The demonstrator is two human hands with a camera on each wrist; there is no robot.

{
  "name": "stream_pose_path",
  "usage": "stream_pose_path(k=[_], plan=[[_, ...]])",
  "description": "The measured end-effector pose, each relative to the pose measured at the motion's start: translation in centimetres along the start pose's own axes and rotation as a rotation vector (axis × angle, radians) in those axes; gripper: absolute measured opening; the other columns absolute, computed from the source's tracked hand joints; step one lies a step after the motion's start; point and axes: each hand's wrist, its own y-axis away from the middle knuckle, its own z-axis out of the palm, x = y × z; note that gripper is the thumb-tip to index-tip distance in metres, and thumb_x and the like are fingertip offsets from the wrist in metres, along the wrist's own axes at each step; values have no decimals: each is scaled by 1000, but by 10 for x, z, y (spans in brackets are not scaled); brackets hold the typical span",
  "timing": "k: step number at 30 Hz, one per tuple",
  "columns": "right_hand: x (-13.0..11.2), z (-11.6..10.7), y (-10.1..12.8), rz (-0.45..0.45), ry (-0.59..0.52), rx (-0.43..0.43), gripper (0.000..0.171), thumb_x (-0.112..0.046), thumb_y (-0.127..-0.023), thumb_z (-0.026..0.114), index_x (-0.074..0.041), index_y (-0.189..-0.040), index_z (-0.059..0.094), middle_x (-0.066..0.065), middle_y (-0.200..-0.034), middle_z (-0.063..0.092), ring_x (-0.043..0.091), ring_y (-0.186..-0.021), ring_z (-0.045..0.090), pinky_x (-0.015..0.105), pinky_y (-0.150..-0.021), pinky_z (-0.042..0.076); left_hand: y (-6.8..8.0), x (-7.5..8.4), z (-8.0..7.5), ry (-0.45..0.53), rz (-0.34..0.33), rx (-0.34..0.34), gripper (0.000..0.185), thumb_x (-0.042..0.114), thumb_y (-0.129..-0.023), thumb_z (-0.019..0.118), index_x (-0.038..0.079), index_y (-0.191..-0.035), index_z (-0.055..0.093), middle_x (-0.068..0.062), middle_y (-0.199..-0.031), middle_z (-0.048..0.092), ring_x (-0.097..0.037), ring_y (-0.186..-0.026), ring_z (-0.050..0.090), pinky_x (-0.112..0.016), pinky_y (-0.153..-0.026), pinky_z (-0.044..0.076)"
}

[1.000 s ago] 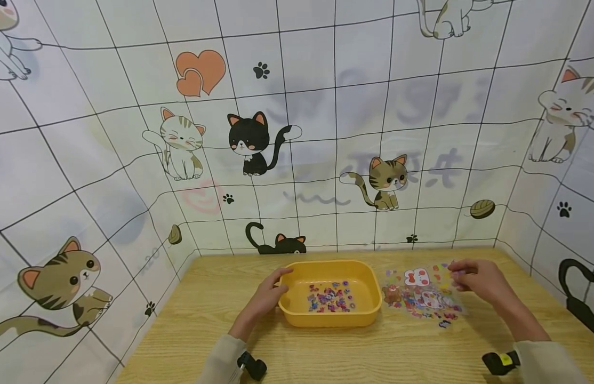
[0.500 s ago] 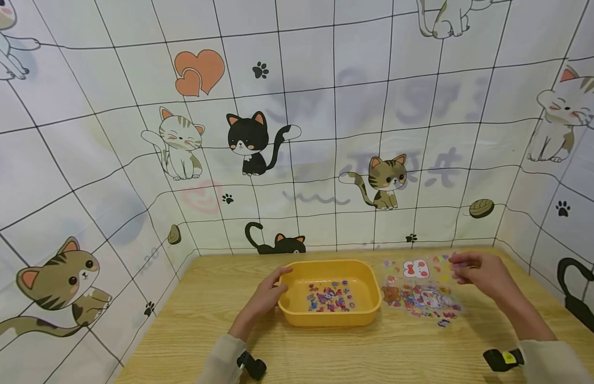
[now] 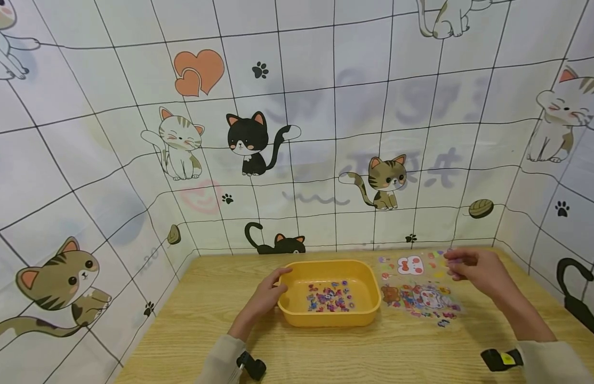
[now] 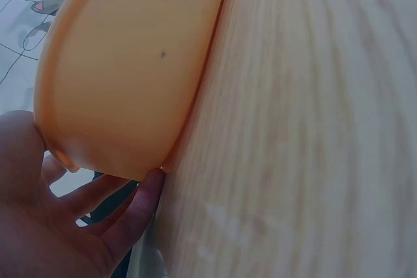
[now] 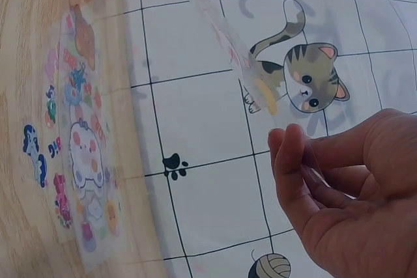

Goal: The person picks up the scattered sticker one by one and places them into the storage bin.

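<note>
Steadying the yellow tub (image 3: pixel 329 292) mid-table with my left hand (image 3: pixel 264 298) curled on its rim, I pinch the sticker sheet (image 3: pixel 418 285) by its far corner with my right hand (image 3: pixel 474 269), peeling it up toward the table's right edge.

Wooden table (image 3: pixel 326 346) — cat-print backdrop (image 3: pixel 134 133)

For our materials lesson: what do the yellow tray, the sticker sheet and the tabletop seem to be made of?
Yellow tray: probably moulded plastic, smooth and matt, with rounded corners.
Sticker sheet: seemingly thin clear plastic film; the tabletop shows through, and its lifted edge bends.
Tabletop: pale wood or wood-look laminate, judging by the grain lines; which one is unclear.
</note>
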Motion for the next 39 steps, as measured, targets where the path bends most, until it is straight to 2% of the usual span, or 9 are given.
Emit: stream_pose_path(k=[6,12,30,39], plan=[[-7,4,0,11,17,-3,34,-4,-104,57,17,-130,58,29,-114,70,-1,-80,68,24,-70,61,-3,0,-1,-15,3,0,47,12,-101,53,14,-148,55,-17,-163,41,-44,-151,37,-58,-112,44],[-12,8,-3,6,25,-12,33,-1,-103,57,17,-130,58,30,-115,69,-1,-80,68,25,-70,61,-1,0,-2,-15,8,1,47,12,-101,53,14,-148,55,-19,-163,41,-44,-147,42,-57,-108,49],[-22,28,-11,-4,-10,-51,30,3,-102,56,20,-127,59,34,-114,68,5,-79,69,28,-70,61,-3,-1,0,-9,0,-6,47,14,-102,51,14,-149,54,-16,-163,41,-44,-149,39,-57,-110,47],[-22,41,-16,-28,-26,-70,29,4,-101,58,19,-125,61,33,-112,69,10,-77,70,28,-68,61,-2,-2,0,-17,-11,-1,47,12,-102,52,15,-149,54,-16,-164,40,-43,-152,35,-59,-116,40]])
